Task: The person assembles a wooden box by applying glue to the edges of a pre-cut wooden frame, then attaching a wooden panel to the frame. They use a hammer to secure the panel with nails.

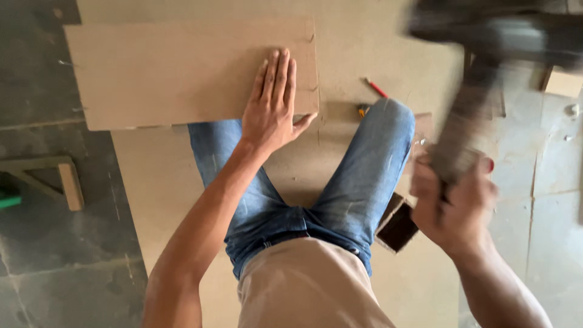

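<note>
Left hand (274, 103): fingers spread flat, pressing my board (182, 73), which lies on a larger sheet (376, 42) before my knees. Right hand (452, 203): fist wrapped around a blurred hammer (467, 121), raised at my right. Red pencil (376, 88): on the sheet, near the board's corner.

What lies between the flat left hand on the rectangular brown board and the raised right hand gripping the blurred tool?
In the head view, between the left hand and right hand lies the person's blue-jeaned knee, with a red pencil just beyond it.
</note>
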A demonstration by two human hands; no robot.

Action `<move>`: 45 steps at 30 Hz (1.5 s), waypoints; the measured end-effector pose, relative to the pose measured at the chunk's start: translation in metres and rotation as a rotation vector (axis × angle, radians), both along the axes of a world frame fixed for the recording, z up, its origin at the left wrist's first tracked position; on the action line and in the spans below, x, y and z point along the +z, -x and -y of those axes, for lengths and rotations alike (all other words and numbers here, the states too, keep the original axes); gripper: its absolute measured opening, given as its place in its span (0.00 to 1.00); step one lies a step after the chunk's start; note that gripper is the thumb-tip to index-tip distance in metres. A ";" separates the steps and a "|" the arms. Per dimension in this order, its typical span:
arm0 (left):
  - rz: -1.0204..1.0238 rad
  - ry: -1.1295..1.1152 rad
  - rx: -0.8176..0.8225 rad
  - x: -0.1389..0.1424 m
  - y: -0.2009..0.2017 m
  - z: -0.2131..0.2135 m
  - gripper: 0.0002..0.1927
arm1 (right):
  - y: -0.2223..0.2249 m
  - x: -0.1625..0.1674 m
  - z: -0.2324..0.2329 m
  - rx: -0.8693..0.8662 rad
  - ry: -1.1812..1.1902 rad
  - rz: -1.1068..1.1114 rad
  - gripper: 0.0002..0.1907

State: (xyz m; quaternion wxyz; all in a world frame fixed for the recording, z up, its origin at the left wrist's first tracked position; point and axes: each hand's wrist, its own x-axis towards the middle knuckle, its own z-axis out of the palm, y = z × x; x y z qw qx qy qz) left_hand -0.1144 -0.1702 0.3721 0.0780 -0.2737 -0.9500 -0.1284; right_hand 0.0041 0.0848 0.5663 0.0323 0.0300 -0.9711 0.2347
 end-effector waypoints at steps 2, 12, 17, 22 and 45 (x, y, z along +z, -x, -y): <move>0.004 -0.014 0.002 -0.003 0.001 -0.001 0.55 | 0.014 -0.019 0.008 0.052 -0.148 0.192 0.14; 0.011 -0.004 -0.003 -0.002 0.001 -0.003 0.55 | -0.031 -0.065 -0.039 0.098 -0.255 0.044 0.16; 0.044 0.023 -0.007 0.008 0.003 -0.002 0.55 | -0.012 -0.090 -0.023 0.278 -0.520 0.026 0.11; 0.030 -0.036 -0.012 0.010 -0.002 -0.004 0.55 | -0.005 -0.048 -0.012 -0.099 0.039 0.245 0.15; 0.039 0.002 -0.017 0.000 0.000 0.001 0.57 | -0.020 -0.108 0.000 0.049 0.016 0.365 0.22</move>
